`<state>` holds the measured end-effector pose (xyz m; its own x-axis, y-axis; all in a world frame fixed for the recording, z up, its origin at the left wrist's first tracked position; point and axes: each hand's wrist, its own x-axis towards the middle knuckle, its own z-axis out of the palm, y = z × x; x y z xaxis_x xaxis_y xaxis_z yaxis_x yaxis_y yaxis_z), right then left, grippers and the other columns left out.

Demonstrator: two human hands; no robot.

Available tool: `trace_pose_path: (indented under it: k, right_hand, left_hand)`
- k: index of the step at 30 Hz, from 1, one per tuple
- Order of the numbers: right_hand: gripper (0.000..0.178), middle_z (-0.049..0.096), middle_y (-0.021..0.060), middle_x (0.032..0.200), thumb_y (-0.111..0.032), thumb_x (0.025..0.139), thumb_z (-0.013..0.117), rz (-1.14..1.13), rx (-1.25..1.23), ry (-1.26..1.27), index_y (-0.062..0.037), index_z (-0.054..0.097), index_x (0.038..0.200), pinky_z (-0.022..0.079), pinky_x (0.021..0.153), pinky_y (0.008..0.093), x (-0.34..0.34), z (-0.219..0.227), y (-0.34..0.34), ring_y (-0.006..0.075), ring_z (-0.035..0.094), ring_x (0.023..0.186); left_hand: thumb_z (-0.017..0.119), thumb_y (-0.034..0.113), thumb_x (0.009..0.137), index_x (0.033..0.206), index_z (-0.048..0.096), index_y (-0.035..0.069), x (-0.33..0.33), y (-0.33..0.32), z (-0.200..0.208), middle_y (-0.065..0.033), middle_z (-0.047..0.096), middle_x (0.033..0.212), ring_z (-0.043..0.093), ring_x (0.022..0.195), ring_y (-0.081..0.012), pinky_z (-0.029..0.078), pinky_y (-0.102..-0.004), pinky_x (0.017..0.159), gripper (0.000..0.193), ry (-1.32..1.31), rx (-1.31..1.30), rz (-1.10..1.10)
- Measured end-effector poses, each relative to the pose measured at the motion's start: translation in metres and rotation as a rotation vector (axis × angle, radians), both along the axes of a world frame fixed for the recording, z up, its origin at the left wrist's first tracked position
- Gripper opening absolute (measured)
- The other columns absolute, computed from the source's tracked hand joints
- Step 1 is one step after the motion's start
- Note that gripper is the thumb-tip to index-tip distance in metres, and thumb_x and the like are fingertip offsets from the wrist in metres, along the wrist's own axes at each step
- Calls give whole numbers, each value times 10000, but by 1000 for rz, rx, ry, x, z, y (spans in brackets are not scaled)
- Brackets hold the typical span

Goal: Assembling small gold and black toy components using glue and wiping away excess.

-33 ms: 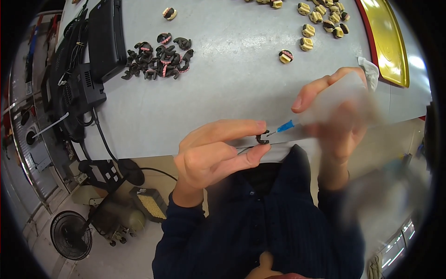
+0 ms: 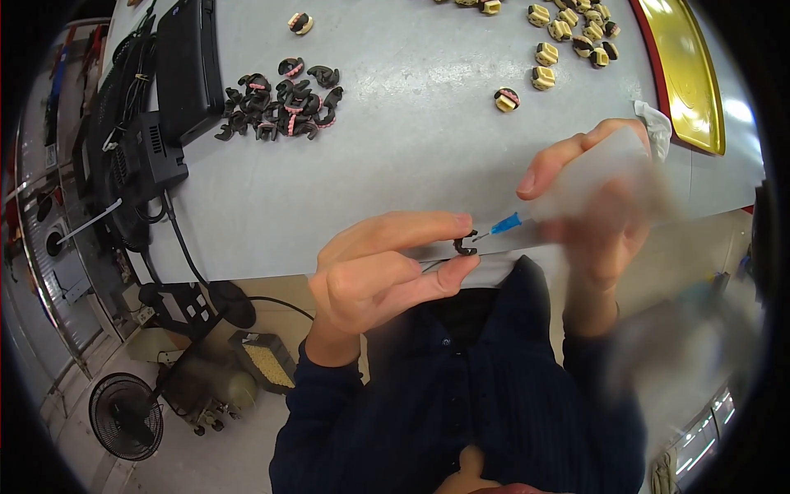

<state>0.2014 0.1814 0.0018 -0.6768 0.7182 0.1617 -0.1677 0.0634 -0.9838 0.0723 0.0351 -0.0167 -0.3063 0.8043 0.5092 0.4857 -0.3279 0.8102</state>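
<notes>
Black curved piece is pinched narrowly in the left hand, at the near edge of the table; the right hand grips a blurred whitish bottle, its blue-based needle pointing left, close beside the piece.

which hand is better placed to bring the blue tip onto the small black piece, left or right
Probably the right hand: it grips the blurred, pale dispenser, whose blue tip points toward the black piece. The left hand is busy pinching that piece between thumb and finger.
</notes>
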Motion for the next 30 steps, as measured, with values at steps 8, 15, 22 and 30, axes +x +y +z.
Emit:
trace_pose_path:
  k: [8, 15, 22, 30]
  right_hand:
    - [486, 591, 200, 717, -470, 923, 422, -6, -4, -11, -1, 362, 1035, 378, 430, 205, -3, 2, -4, 106, 430, 391]
    - [510, 600, 198, 710, -495, 910, 444, -34, -3, -14, -9, 365, 1042, 352, 392, 187, -4, 4, -7, 87, 409, 360]
    - [486, 591, 182, 687, -476, 917, 440, -31, 24, -25, -6, 379, 1029, 359, 404, 190, -2, 3, -4, 92, 426, 370]
    - [459, 575, 201, 748, -378, 886, 500, -14, -76, 16, 14, 371, 1087, 381, 507, 203, 9, -2, 1, 126, 488, 526]
  left_hand:
    - [794, 5, 656, 944, 292, 56, 0, 0, -2, -307, 607, 825, 666, 729, -371, 578, -375, 612, 581, 13, 12, -11]
    - [790, 12, 664, 945, 288, 57, 1, 0, -1, -304, 608, 827, 666, 728, -371, 576, -374, 604, 577, 14, 12, -9]
    - [793, 9, 660, 945, 288, 59, 0, 1, -1, -299, 612, 826, 667, 725, -363, 574, -368, 600, 582, 29, 14, 6]
    - [793, 18, 664, 941, 290, 60, -3, 1, 1, -287, 617, 831, 670, 721, -345, 573, -345, 599, 576, 65, 5, 9]
